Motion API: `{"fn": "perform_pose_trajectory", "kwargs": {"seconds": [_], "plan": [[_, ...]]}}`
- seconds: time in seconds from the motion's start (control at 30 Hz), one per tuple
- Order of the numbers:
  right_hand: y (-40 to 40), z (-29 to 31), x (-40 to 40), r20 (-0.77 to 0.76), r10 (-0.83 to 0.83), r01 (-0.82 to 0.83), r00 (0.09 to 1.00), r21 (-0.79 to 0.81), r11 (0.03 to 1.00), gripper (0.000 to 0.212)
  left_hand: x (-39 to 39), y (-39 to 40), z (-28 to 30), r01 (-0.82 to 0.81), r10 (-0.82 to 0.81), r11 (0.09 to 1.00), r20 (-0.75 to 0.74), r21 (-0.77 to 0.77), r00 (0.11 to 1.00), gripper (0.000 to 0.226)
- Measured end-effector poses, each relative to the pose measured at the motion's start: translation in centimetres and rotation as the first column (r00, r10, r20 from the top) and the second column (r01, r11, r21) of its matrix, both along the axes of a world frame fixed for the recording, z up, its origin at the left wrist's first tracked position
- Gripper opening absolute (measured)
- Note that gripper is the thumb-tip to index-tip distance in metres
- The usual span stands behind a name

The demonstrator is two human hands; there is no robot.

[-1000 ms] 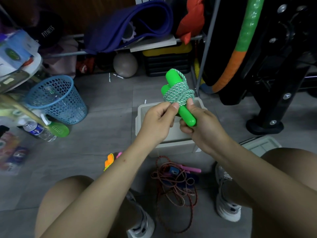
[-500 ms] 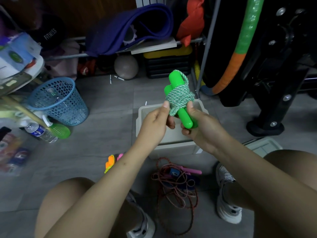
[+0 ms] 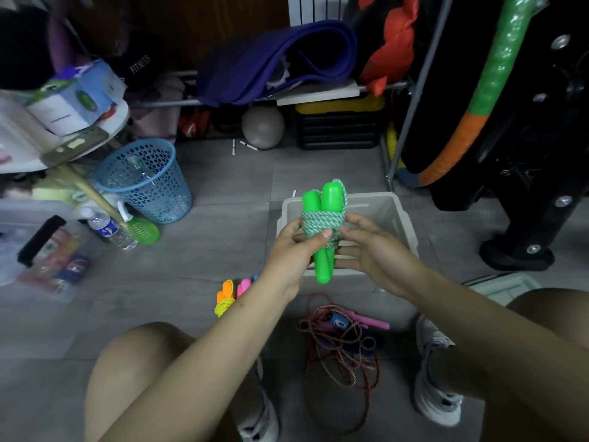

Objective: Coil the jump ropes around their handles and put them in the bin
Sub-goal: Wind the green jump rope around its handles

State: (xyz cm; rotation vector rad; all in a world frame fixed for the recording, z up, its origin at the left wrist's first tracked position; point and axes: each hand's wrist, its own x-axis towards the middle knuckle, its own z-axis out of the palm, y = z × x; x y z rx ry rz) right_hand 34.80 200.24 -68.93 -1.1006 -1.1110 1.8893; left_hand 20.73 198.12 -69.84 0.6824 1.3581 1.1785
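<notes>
Left hand (image 3: 294,247): we grip the green rope bundle, thumb curled over the front of the coils, fingers behind them.
Right hand (image 3: 371,247): we hold it just right of the bundle, fingers (image 3: 353,218) loosely spread; the upper fingertips touch the coils, but we cannot tell whether they grip.
Green rope (image 3: 323,229): its two handles stand side by side, nearly upright, with green-white cord wound round their middle; it sits between our two hands, above the bin's near wall.
Bin (image 3: 403,215): pale and open, on the floor just beyond and under our fingers.
Red rope (image 3: 342,355): loose and tangled on the floor below our hands, between our shoes, with blue and pink handles in the heap.
Yellow rope (image 3: 224,301): coiled, with an orange handle, on the floor down-left of the left hand, beside pink handles.
Basket (image 3: 146,180): blue, well off to the left of our fingers.
</notes>
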Motion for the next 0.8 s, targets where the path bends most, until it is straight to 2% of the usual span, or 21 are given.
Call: {"fn": "perform_pose_trajectory", "kwargs": {"seconds": [0.07, 0.17, 0.33, 0.53, 0.7, 0.8], "plan": [[0.1, -0.1, -0.9, 0.024, 0.067, -0.067, 0.997, 0.027, 0.997, 0.032, -1.1, -0.4, -0.7, 0.011, -0.008, 0.999, 0.080, -0.037, 0.997, 0.057], [0.2, -1.4, -2.8, 0.208, 0.068, -0.095, 0.976, 0.125, 0.988, 0.029, -2.5, -1.0, -1.4, 0.055, -0.045, 0.996, 0.145, -0.070, 0.988, 0.046], [0.0, -4.5, -6.5, 0.234, 0.036, -0.052, 0.972, 0.064, 0.997, 0.021, -5.1, -1.6, -4.3, -0.032, 0.035, 0.996, 0.034, -0.080, 0.999, 0.043], [-1.2, -11.4, -9.7, 0.316, 0.050, -0.032, 0.947, -0.062, 0.998, 0.017, -7.0, -3.9, -10.9, -0.103, 0.096, 0.988, -0.064, -0.112, 0.993, 0.030], [-2.6, -18.6, -11.2, 0.362, 0.109, -0.010, 0.926, -0.266, 0.964, 0.013, -8.1, -5.4, -17.6, -0.093, 0.071, 0.980, -0.128, -0.176, 0.989, 0.028], [-2.9, -22.7, -12.1, 0.379, 0.091, 0.056, 0.921, -0.359, 0.932, 0.027, -8.9, -5.7, -21.0, -0.115, 0.097, 0.956, -0.079, -0.270, 0.992, 0.030]]}}
